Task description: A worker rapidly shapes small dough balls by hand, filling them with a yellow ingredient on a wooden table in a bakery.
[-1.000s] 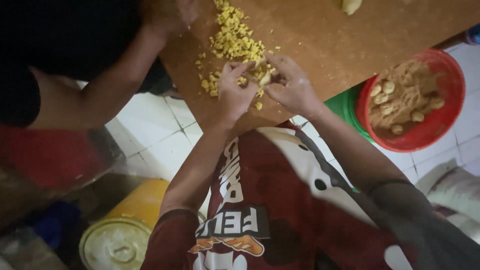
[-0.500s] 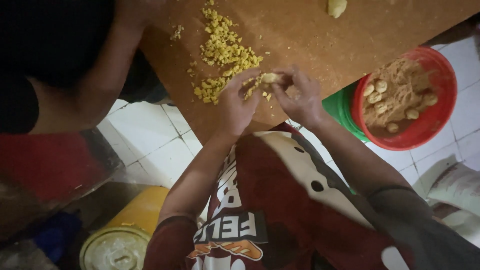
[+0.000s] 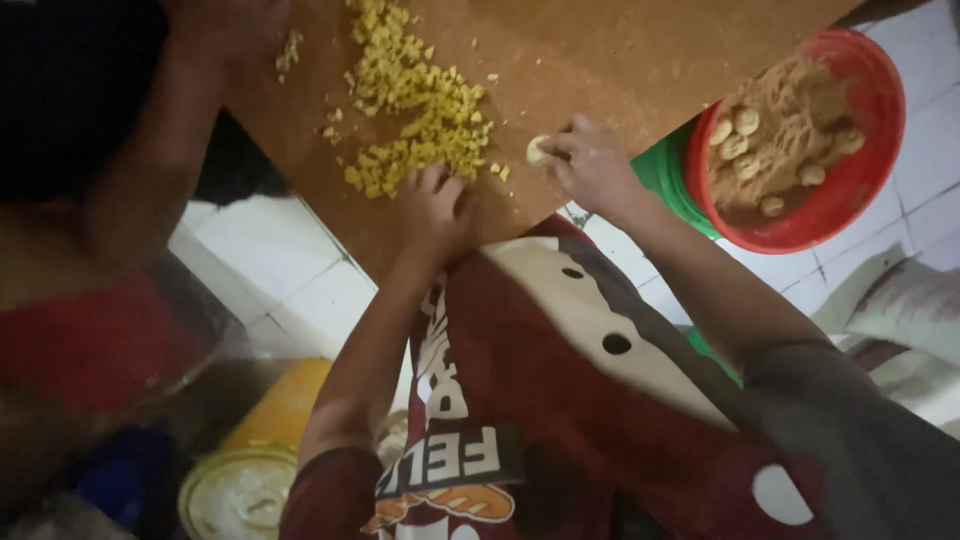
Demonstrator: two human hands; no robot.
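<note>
Hands (image 3: 436, 208) work beside red bowl (image 3: 868, 178) holding pale pieces (image 3: 745, 122).

Brown flat wooden bench (image 3: 620, 60): matt, faintly grained, dusted with powder. Heap of yellow chopped pieces (image 3: 415, 110): dull, crumbly, rough. Round red plastic bowl (image 3: 868, 150): smooth, slight sheen, holding a matt sandy brown powder (image 3: 790, 105). Green plastic bowl (image 3: 668, 180) beneath: smooth. White floor tiles (image 3: 300, 290): glazed, glossy. Maroon printed shirt (image 3: 560, 400): soft matt cloth.

One red bowl (image 3: 858, 190), perhaps seven pale pieces (image 3: 745, 120) inside (blurry view).
</note>
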